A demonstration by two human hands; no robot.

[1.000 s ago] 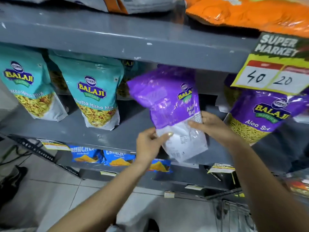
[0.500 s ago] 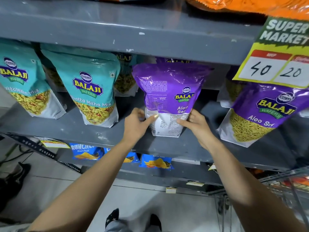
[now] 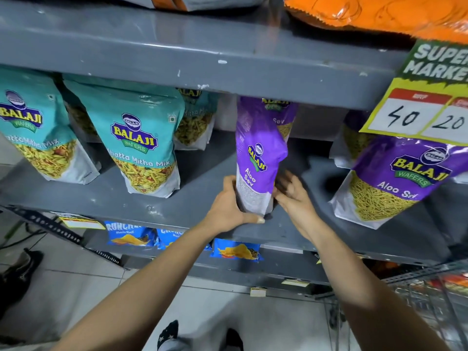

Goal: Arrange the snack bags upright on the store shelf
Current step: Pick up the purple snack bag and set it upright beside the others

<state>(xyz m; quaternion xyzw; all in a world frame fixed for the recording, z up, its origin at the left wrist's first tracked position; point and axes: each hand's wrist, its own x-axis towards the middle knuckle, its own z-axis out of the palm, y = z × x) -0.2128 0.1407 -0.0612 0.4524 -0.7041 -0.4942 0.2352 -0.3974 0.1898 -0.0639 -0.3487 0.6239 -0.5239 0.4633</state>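
Note:
A purple Aloo Sev bag (image 3: 258, 153) stands upright on the grey middle shelf (image 3: 197, 211), turned edge-on toward me. My left hand (image 3: 228, 209) grips its white lower end from the left, thumb under the front corner. My right hand (image 3: 291, 196) is at the bag's right side with fingers spread, touching or just off it. Behind it stands another purple bag (image 3: 281, 115). A further Aloo Sev bag (image 3: 395, 183) stands at the right. Teal Khatta Mitha Mix bags (image 3: 141, 143) stand at the left.
The upper shelf (image 3: 202, 54) overhangs the bags' tops and carries an orange bag (image 3: 379, 13). A price sign (image 3: 420, 102) hangs at right. Blue chip bags (image 3: 235, 250) sit on the lower shelf. A wire cart (image 3: 417, 300) stands at lower right.
The purple bag went from tilted in the air to standing on the shelf, then turned edge-on and slid deeper. My right hand has loosened from its side.

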